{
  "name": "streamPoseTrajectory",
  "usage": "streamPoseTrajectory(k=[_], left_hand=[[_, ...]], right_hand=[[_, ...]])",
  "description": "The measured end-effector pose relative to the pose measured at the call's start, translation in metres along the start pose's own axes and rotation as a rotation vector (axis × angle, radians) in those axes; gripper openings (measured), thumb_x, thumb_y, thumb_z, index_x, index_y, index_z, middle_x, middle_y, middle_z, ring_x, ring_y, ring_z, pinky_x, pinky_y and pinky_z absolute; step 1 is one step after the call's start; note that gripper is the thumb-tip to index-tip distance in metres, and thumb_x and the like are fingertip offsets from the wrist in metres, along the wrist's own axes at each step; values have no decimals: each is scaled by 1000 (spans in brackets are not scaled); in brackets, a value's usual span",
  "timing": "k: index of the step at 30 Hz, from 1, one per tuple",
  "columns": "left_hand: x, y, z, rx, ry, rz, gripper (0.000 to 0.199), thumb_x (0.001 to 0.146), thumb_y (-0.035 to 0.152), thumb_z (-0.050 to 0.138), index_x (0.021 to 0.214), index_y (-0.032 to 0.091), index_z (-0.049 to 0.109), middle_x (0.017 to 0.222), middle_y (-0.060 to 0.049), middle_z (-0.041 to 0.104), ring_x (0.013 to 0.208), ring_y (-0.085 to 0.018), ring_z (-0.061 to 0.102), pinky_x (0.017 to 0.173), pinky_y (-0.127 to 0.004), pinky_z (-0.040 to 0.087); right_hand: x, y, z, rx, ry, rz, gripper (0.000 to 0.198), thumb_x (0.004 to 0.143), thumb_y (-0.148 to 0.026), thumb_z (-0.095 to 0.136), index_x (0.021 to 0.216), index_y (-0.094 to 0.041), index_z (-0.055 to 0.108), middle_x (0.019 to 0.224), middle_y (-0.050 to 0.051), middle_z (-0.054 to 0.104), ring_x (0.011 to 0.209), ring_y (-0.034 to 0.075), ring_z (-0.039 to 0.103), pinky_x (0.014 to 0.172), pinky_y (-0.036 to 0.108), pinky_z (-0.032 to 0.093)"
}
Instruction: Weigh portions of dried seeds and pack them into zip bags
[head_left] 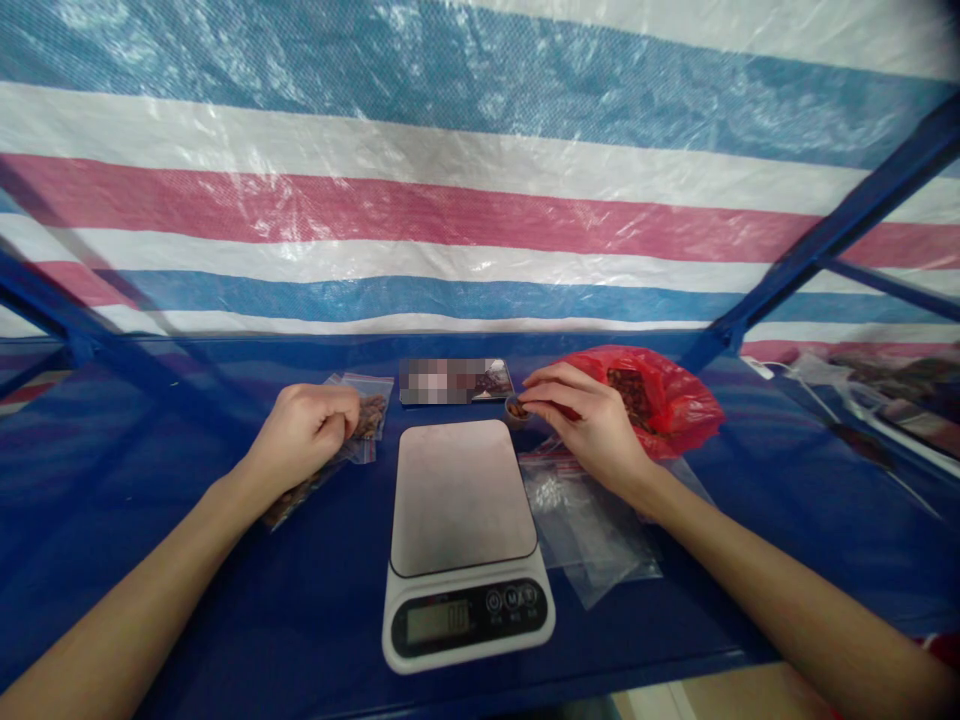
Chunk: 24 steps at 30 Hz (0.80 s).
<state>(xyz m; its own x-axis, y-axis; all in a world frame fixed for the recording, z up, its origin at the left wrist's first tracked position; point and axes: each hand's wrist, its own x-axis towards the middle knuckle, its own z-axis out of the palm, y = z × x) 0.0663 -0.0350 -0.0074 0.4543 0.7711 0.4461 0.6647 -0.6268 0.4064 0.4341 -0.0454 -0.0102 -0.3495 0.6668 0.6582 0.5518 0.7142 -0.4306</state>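
My left hand (319, 425) is curled into a fist over clear zip bags (371, 415) with brown pieces inside; whatever its fingers may hold is hidden. Another filled bag (294, 498) lies partly under that wrist. With thumb and fingertips, my right hand (589, 412) grips the edge of a small round cup (516, 412) that has brown bits in it. Behind this hand sits an open red plastic bag (686, 405) of dark brown pieces. Flat clear zip bags (592, 530) lie beneath the right wrist. Between my hands a white kitchen scale (465, 500) shows what looks like 0.0.
Beyond the scale lies a phone-like flat rectangle (455, 382), partly blurred out. Cables and a clear plastic bag (832, 385) are at the right. Blue metal braces (795, 240) flank the blue shelf (300, 610), with a striped tarp (450, 210) behind.
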Motion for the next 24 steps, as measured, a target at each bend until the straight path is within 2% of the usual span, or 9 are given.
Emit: streamPoseTrajectory(k=[6, 10, 12, 18, 24], left_hand=[[0, -2, 1, -5, 16, 19, 26, 71, 6, 39, 54, 20, 52, 52, 3, 54, 49, -10, 53, 56, -25, 37], [0, -2, 1, -9, 1, 0, 26, 72, 7, 40, 53, 21, 52, 53, 2, 55, 50, -12, 54, 57, -26, 39], [0, -2, 1, -9, -6, -12, 26, 72, 8, 40, 53, 21, 52, 53, 2, 55, 50, -13, 54, 57, -27, 39], [0, -1, 0, 0, -14, -44, 24, 71, 10, 40, 54, 22, 52, 52, 3, 55, 50, -13, 55, 56, -26, 39], [1, 0, -1, 7, -12, -39, 24, 70, 11, 40, 54, 22, 52, 52, 3, 55, 50, -13, 55, 56, -26, 39]], right_hand=[[1, 0, -1, 20, 22, 15, 17, 102, -17, 66, 101, -25, 81, 109, 7, 81, 98, 23, 76, 90, 39, 64], [1, 3, -5, -22, 42, 29, 27, 103, -12, 57, 102, -25, 81, 104, 8, 79, 96, 23, 76, 87, 39, 63], [1, 9, -6, -83, 6, 34, 29, 103, -10, 55, 104, -23, 81, 103, 9, 79, 95, 24, 75, 86, 39, 63], [-2, 28, -7, -327, -216, 34, 26, 98, -12, 65, 117, -21, 80, 101, 11, 81, 94, 30, 71, 85, 46, 60], [-3, 29, -6, -393, -275, 16, 26, 97, -12, 67, 117, -21, 80, 97, 11, 81, 93, 29, 67, 83, 44, 55]])
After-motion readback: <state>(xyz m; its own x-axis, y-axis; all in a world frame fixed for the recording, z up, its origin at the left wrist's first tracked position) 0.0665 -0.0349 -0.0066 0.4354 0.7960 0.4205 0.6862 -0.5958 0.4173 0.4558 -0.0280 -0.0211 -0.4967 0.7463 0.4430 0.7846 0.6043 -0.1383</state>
